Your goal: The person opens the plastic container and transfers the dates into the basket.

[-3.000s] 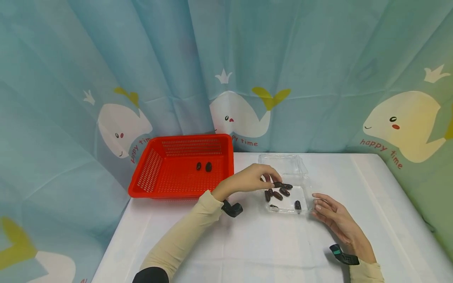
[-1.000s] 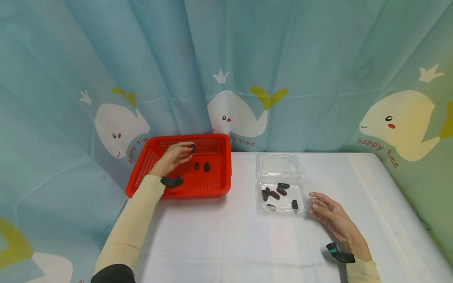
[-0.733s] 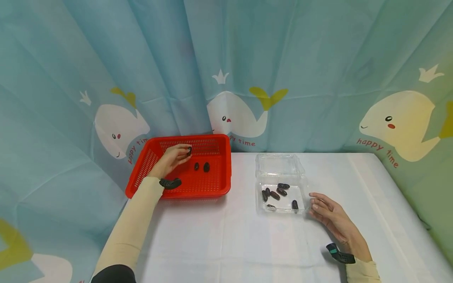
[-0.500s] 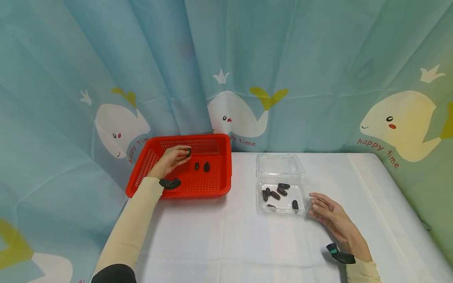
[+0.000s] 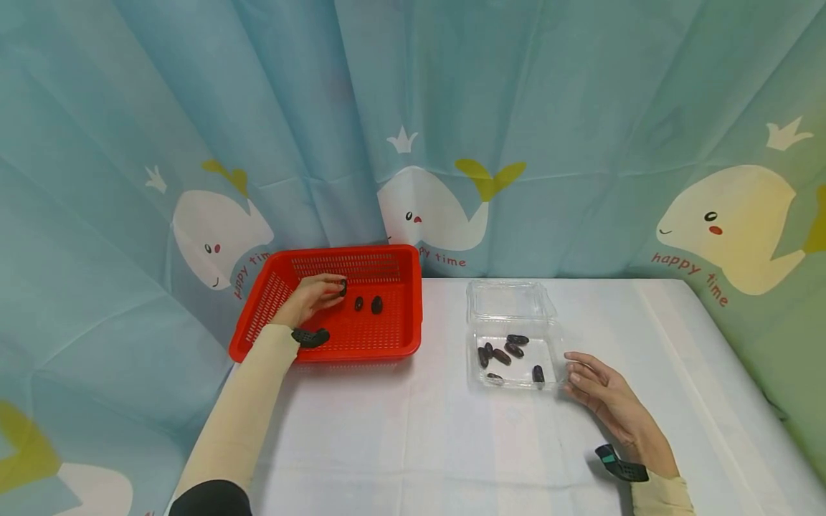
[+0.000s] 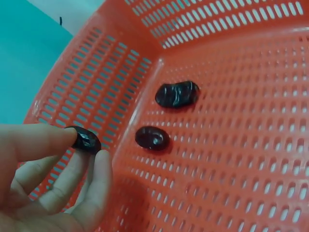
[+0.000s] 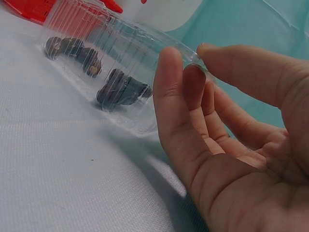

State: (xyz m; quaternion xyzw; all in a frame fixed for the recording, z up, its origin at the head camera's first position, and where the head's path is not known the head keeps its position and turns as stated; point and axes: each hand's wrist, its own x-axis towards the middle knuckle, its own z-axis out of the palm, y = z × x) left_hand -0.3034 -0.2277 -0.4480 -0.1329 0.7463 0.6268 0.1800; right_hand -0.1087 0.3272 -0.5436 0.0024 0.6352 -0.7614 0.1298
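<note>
Inside the red basket [image 5: 342,351], my left hand [image 5: 310,297] pinches a dark, glossy date [image 6: 87,140] between thumb and fingertips, above the basket floor. Two more dates lie there: a smaller one [image 6: 152,138] and a larger, wrinkled one [image 6: 177,94]. To the right stands a clear plastic box [image 5: 547,358] with its lid [image 5: 510,299] laid back. Several dates [image 5: 502,356] are in the box, most of them toward its left side. At the box's right edge, my right hand [image 5: 609,398] holds the rim between thumb and finger.
A white cloth [image 5: 439,437] covers the table. Behind it hangs a blue-green curtain [image 5: 555,93] with printed whales, close to the basket and box. It continues down both sides.
My left hand has carried a date from the plastic box leftward into the basket, then lowered it slightly over the last second. My right hand has stayed at the box.
</note>
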